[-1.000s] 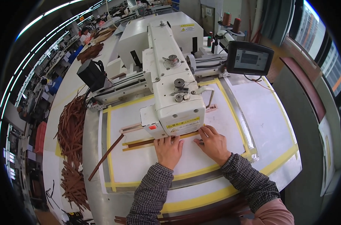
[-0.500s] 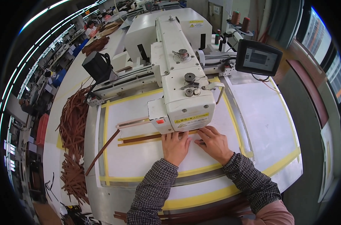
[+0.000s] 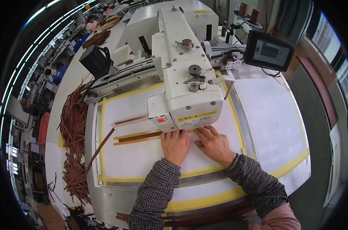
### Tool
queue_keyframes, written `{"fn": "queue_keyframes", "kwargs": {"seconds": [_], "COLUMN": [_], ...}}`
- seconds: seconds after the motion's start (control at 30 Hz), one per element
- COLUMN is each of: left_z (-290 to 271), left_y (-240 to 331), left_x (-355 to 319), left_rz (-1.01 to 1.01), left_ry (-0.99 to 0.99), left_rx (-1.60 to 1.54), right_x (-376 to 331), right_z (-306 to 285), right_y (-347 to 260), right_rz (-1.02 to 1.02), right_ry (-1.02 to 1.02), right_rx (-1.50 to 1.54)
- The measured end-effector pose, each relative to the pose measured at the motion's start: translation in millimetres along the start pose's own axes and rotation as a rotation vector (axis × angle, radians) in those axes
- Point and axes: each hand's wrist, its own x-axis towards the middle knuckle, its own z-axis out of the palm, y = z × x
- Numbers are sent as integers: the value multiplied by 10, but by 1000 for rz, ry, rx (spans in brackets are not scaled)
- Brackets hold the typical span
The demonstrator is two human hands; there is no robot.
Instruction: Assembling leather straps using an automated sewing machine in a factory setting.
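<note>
A long brown strip (image 3: 141,137) lies between two yellow guide bands on the white work sheet (image 3: 143,163), its right part running under the white sewing machine head (image 3: 195,109). My left hand (image 3: 175,148) lies over the strip just in front of the head, fingers stretched forward, tips partly hidden under the casing. Close on its right, my right hand (image 3: 215,146) reaches to the strip's right end with its index finger, thumb held apart from the fingers. Both hands are open and rest at the strip; neither visibly grasps it. The needle area is hidden.
Another brown strip (image 3: 100,150) lies slantwise at the sheet's left border. Heaps of brown strips (image 3: 72,124) cover the table's left side, and more strips (image 3: 216,212) lie along the near edge. A control screen (image 3: 269,50) and thread spools (image 3: 254,16) stand at the right.
My right hand has slid slightly left, nearer to my left hand. The whole view has shifted a little. The strip keeps its place between the yellow bands.
</note>
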Motion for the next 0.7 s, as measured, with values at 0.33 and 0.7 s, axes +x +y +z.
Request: {"fn": "queue_keyframes", "kwargs": {"seconds": [0.33,0.7], "left_z": [29,-11], "left_y": [-6,-6], "left_x": [-7,-20], "left_rz": [32,80], "left_ry": [59,-5], "left_rx": [17,-120], "right_x": [-11,96], "right_z": [27,-305], "right_y": [-6,204], "right_rz": [-28,187], "right_ry": [15,-176], "right_rx": [-18,-48]}}
